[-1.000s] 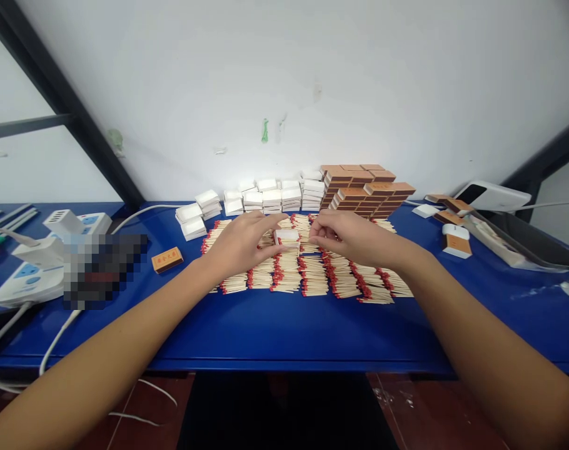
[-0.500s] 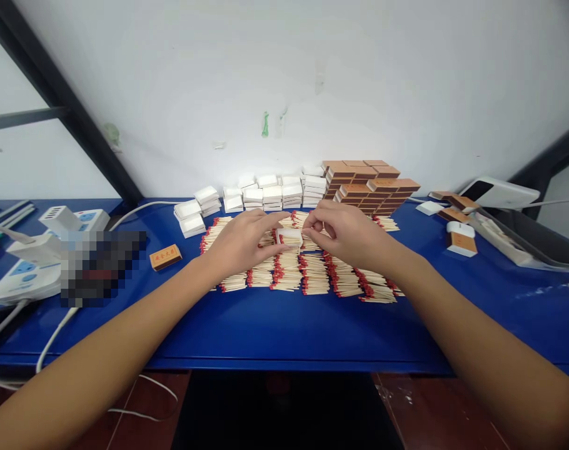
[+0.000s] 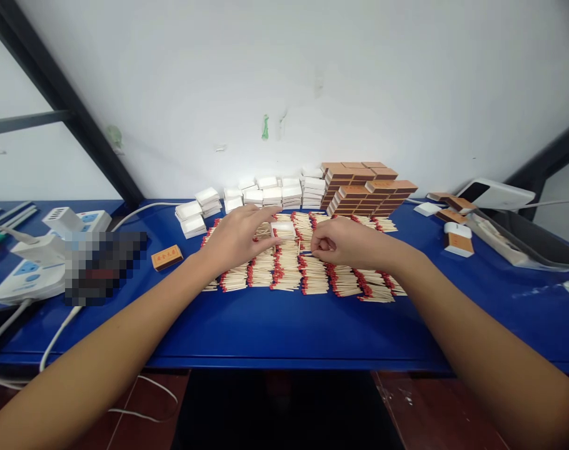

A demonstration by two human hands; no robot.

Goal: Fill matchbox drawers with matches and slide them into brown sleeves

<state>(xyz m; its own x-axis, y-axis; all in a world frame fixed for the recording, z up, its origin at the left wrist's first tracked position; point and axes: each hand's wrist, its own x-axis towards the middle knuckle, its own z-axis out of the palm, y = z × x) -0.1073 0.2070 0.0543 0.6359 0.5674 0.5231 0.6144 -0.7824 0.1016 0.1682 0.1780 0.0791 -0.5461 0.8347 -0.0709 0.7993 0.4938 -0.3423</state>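
Note:
My left hand (image 3: 244,237) holds a small white matchbox tray (image 3: 283,229) by its ends between thumb and forefinger, just above the matches. Some matches with red heads lie in the tray. Right beside it, my right hand (image 3: 338,242) is closed in a pinch, its fingertips down at the matches. Whatever sits between those fingertips is too small to make out. Under and around both hands, rows of loose red-headed matches (image 3: 315,275) are spread on the blue table (image 3: 275,328).
White trays (image 3: 291,192) stand stacked along the wall, beside a pile of brown matchboxes (image 3: 359,187). One matchbox (image 3: 167,257) lies alone at left, near a power strip (image 3: 29,275) with cables. At right are more matchboxes (image 3: 459,240), a white device (image 3: 495,190) and a dark pouch (image 3: 533,237).
My right hand has moved down and slightly right, away from the tray to the matches. The left hand and tray have shifted slightly up and left.

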